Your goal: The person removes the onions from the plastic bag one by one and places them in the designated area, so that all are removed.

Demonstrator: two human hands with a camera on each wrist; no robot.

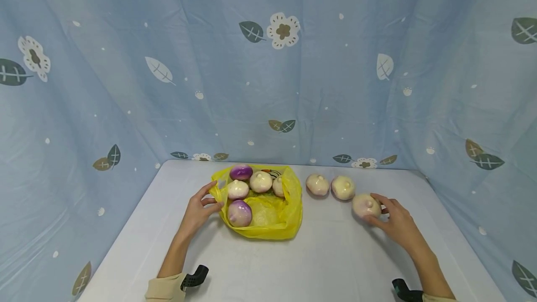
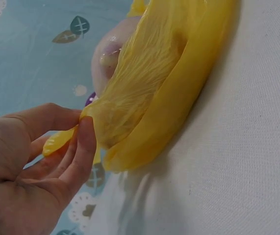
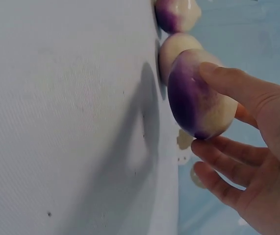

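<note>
My left hand (image 1: 199, 212) pinches the left rim of a yellow plastic bag (image 1: 272, 232) between thumb and fingertip, as the left wrist view shows. Inside the wide mouth of the bag lie several purple-and-white turnips, one of them a mostly purple turnip (image 1: 240, 213) at the front left. On the right, my right hand (image 1: 397, 223) grips a turnip (image 1: 367, 206) with thumb and fingers. Seen in the right wrist view, that turnip (image 3: 193, 98) is deep purple on one side and appears raised off the table, its shadow below.
Two more turnips, a left one (image 1: 317, 185) and a right one (image 1: 343, 187), sit side by side behind the held one. They stand on the white-covered table (image 1: 293, 269), right of the bag. A blue patterned curtain (image 1: 335, 83) hangs along the table's back edge.
</note>
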